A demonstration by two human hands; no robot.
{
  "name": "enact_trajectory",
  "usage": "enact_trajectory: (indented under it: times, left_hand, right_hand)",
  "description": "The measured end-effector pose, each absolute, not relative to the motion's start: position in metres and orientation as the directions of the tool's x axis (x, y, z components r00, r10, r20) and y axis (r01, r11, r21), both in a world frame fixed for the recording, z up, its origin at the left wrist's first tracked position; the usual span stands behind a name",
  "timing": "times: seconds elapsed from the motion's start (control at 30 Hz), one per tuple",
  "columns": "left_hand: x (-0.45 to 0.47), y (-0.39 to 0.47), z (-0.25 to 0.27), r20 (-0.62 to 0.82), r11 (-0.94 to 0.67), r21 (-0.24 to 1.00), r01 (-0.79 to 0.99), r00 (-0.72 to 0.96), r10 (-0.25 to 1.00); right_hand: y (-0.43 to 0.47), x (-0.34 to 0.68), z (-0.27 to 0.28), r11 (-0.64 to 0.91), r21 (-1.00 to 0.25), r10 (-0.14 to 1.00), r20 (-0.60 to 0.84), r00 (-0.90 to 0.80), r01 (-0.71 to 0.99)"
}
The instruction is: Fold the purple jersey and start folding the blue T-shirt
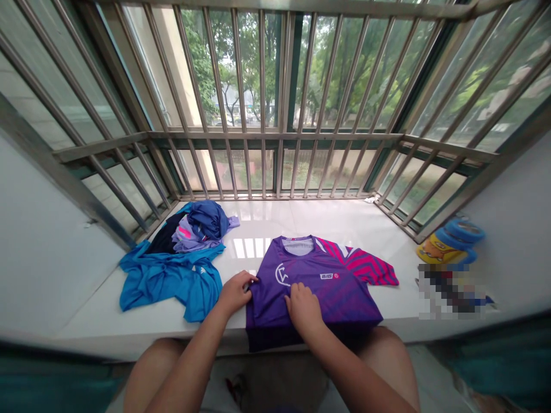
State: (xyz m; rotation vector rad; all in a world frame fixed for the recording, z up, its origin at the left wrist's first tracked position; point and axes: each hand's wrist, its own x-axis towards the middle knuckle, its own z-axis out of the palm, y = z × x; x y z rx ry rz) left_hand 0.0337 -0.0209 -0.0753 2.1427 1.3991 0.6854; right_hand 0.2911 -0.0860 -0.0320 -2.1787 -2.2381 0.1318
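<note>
A purple jersey (318,298) lies front up on the white sill, its neckline away from me and its lower edge hanging over the front. It has a white emblem, a small "BIG" label and one spread sleeve with pink stripes on the right. The left sleeve does not show. My left hand (235,294) pinches the jersey's left edge between thumb and fingers. On the chest below the emblem rests my right hand (305,310), fingers curled together on the fabric. Any fold between those fingers is partly hidden.
Left of the jersey, a blue shirt (172,287) lies crumpled beside a heap of lilac and navy clothes (204,226). A blue and yellow jug (451,244) stands at the right wall, near a blurred patch. Metal window bars (275,136) enclose the white sill (336,218).
</note>
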Motion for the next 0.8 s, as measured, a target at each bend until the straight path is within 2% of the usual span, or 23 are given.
enact_trajectory:
  times: [0.1,0.27,0.4,0.63,0.8]
  left_hand:
    - [0.034,-0.021,-0.075,0.129,-0.340,0.640,0.689,0.340,0.931]
    - [0.034,-0.021,-0.074,0.141,-0.345,0.642,0.685,0.336,0.931]
    - [0.034,-0.022,-0.073,0.144,-0.339,0.641,0.688,0.326,0.934]
    - [0.035,-0.023,-0.072,0.122,-0.318,0.635,0.704,0.316,0.941]
    - [0.034,-0.023,-0.073,0.142,-0.336,0.639,0.692,0.323,0.936]
  right_hand:
    - [-0.082,0.298,-0.034,0.049,-0.128,0.998,-0.032,-0.054,0.991]
    - [-0.079,0.309,-0.026,-0.073,-0.386,0.997,-0.058,0.055,0.919]
    - [-0.084,0.321,-0.021,-0.080,-0.500,0.997,-0.019,0.081,0.862]
    - [-0.106,0.327,-0.028,-0.027,-0.570,1.000,-0.003,0.031,0.821]
    - [-0.101,0.332,-0.035,-0.095,-0.497,0.993,-0.113,0.044,0.862]
